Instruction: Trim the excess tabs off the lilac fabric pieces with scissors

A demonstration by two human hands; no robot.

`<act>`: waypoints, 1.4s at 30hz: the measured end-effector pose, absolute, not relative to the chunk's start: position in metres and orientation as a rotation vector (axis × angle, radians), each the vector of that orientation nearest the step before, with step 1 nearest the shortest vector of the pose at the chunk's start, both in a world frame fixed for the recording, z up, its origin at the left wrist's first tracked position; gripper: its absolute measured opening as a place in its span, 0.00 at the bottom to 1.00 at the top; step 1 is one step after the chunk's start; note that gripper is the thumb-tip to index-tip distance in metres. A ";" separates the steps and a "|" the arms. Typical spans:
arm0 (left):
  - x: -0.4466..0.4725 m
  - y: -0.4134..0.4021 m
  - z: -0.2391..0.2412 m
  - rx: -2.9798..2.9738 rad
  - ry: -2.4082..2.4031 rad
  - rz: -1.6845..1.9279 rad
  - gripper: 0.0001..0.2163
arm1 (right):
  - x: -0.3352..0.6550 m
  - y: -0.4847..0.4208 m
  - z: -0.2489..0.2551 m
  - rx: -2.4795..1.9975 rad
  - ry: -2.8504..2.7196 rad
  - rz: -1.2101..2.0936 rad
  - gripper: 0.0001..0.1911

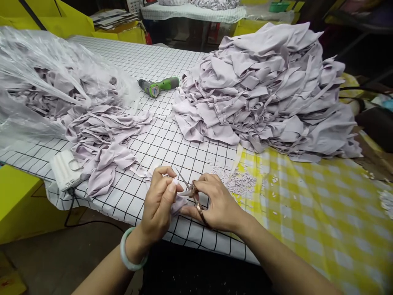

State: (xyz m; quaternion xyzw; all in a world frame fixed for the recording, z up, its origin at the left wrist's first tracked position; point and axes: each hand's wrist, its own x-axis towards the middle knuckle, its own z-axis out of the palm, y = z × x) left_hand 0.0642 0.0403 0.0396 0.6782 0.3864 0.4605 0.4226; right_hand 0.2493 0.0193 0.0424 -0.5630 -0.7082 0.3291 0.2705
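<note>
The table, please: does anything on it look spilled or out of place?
Yes: small pale scraps lie scattered beyond the right hand, partly on the yellow cloth, looking like spilled cuttings. The green tool, lying between two fabric piles, seems slightly out of place.

Green-grey handheld tool is laid on the grid-covered desk. White device is set near the front-left edge, black cable plugged in. Yellow checked cloth is spread at right. At back, papers are stacked on a yellow box; green container is seen farther right.
</note>
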 end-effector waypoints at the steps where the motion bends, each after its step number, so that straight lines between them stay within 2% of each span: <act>1: 0.066 0.040 0.038 1.728 0.948 1.141 0.14 | 0.251 0.017 0.042 -1.532 -1.916 0.877 0.28; 29: 0.086 0.035 0.024 1.795 0.768 1.025 0.12 | 0.267 0.005 0.035 -1.527 -1.888 0.807 0.29; 37: 0.115 0.046 0.024 1.891 0.611 0.899 0.11 | 0.295 -0.016 0.020 -1.702 -1.775 0.744 0.31; 42: 0.145 0.045 0.018 1.843 0.520 0.817 0.12 | 0.316 -0.034 0.007 -1.825 -1.701 0.595 0.33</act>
